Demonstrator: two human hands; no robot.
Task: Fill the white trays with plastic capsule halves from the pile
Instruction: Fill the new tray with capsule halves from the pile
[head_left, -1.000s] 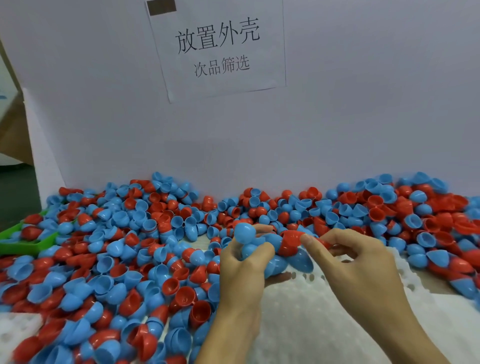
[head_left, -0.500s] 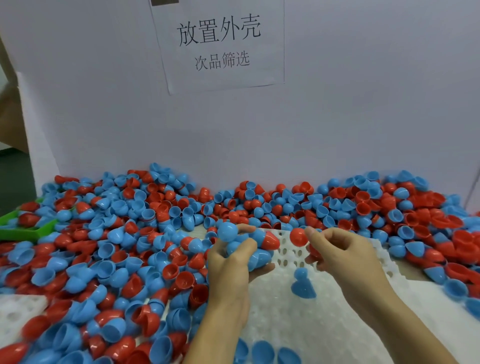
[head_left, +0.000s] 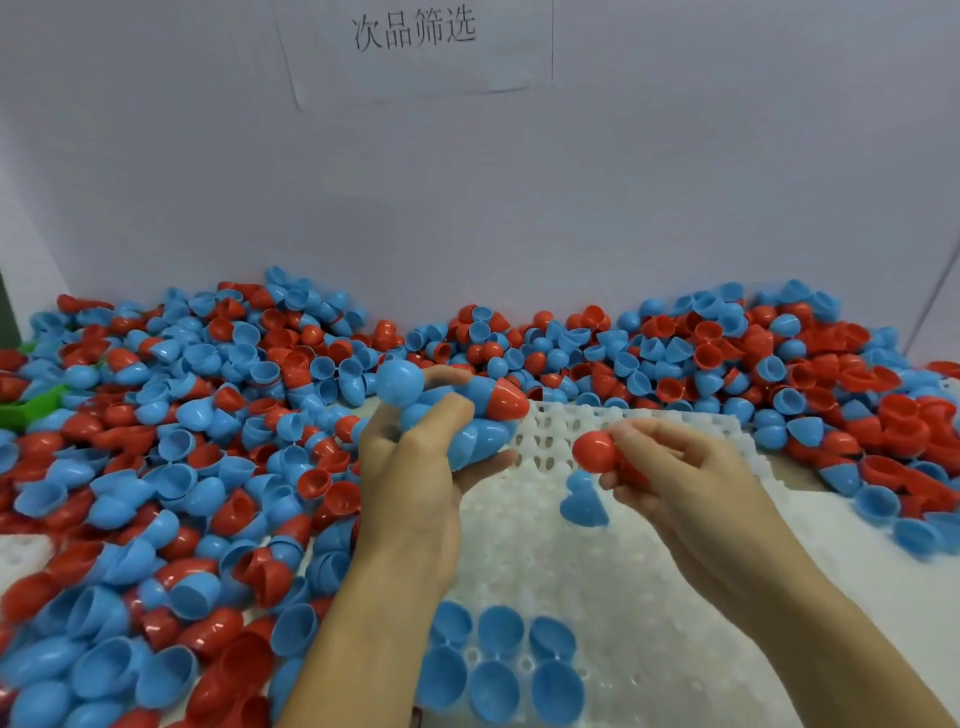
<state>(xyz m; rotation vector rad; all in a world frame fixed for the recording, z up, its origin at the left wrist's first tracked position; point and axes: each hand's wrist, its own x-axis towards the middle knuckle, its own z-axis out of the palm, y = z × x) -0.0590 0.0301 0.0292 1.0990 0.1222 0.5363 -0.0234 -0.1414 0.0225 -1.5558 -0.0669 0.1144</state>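
My left hand (head_left: 410, 467) grips a bunch of capsule halves (head_left: 457, 410), mostly blue with one red at the right end, above the far left of the white tray (head_left: 649, 597). Just to its right, my right hand (head_left: 670, 467) pinches a red capsule half (head_left: 595, 451) over the tray. A loose blue half (head_left: 583, 501) lies on the tray below that hand. Several blue halves (head_left: 498, 665) sit open side up in the tray's near sockets. A big pile of red and blue halves (head_left: 182, 441) covers the table on the left and along the back.
A white wall board (head_left: 519, 197) with a paper sign (head_left: 415, 41) stands behind the pile. A green tray (head_left: 31, 410) pokes out of the pile at far left. More halves (head_left: 857, 415) crowd the tray's right edge. Another white tray corner (head_left: 21, 551) shows at lower left.
My right hand pulled a red half away from the left hand's bunch and moved right. A blue half dropped onto the tray. The view tilted down, showing the near filled sockets.
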